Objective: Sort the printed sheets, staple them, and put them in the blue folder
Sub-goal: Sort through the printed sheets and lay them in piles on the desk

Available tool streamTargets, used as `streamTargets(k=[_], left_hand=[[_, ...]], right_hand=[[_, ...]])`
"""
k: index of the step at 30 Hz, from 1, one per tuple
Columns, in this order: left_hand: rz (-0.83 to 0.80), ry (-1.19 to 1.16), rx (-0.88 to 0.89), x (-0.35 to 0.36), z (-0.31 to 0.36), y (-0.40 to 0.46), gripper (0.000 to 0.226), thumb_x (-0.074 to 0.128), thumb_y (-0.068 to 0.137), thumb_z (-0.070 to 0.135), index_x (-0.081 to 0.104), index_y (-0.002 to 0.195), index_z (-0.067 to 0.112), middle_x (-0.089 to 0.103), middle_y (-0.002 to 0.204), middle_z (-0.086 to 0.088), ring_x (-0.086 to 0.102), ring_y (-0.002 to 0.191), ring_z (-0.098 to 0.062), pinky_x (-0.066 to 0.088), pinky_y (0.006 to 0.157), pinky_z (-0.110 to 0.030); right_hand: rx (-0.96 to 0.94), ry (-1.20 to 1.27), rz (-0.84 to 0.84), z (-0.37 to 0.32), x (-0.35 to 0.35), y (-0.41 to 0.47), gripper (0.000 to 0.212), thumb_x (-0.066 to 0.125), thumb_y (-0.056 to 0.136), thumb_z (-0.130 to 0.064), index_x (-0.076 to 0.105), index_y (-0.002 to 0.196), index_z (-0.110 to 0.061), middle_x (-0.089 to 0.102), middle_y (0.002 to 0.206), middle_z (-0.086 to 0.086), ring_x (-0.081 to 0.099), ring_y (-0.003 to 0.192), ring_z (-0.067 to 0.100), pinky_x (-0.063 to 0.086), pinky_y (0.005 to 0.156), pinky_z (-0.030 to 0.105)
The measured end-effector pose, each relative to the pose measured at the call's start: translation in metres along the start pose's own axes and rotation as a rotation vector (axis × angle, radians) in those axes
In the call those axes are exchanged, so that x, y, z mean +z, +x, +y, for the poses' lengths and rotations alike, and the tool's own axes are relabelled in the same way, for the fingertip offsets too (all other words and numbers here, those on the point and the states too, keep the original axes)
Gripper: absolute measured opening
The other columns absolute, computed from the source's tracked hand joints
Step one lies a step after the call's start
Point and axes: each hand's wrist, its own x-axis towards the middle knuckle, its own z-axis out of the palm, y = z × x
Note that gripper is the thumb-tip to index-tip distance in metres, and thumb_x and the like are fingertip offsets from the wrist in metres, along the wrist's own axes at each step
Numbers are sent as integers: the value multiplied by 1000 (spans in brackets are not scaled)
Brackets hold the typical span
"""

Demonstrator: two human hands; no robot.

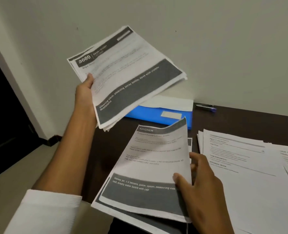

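Observation:
My left hand [85, 92] grips a thick stack of printed sheets [128, 73] by its left edge and holds it raised above the desk's far left. Its top page has dark bands and the number 3060. My right hand [197, 181] pinches the right edge of a single sheet headed KITCHEN [148, 166], thumb on top, lifted over a pile near the desk's front edge. The blue folder [158, 115] lies flat at the back, partly hidden under the raised stack, with a white sheet on its far side. A stapler [205, 107] lies behind it by the wall.
The dark brown desk [241, 122] stands against a white wall. More piles of printed sheets [251, 166] are spread over its right side. A dark doorway and pale floor lie to the left beyond the desk's edge.

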Motion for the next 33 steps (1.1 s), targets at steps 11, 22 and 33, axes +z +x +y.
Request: streamTargets(k=[11, 22, 33], left_hand=[[-281, -13, -263, 47, -69, -13, 38, 52, 110, 31, 63, 137, 8, 75, 125, -18, 77, 100, -32, 66, 73, -40], [-550, -60, -407, 86, -110, -56, 40, 56, 106, 31, 64, 139, 10, 73, 128, -17, 76, 108, -33, 66, 81, -42], [-541, 16, -451, 92, -148, -75, 36, 56, 103, 33, 68, 132, 16, 77, 120, -15, 79, 97, -32, 66, 67, -39]], right_hand=[[-235, -403, 149, 14, -15, -3, 51, 76, 90, -36, 57, 138, -31, 51, 123, -9, 62, 79, 9, 37, 59, 13], [-92, 344, 314, 66, -124, 46, 27, 52, 107, -48, 73, 110, -32, 79, 103, -17, 76, 94, 5, 59, 89, 35], [-136, 248, 318, 83, -116, 61, 36, 81, 86, -30, 63, 116, -38, 78, 96, -16, 75, 84, 3, 59, 65, 15]])
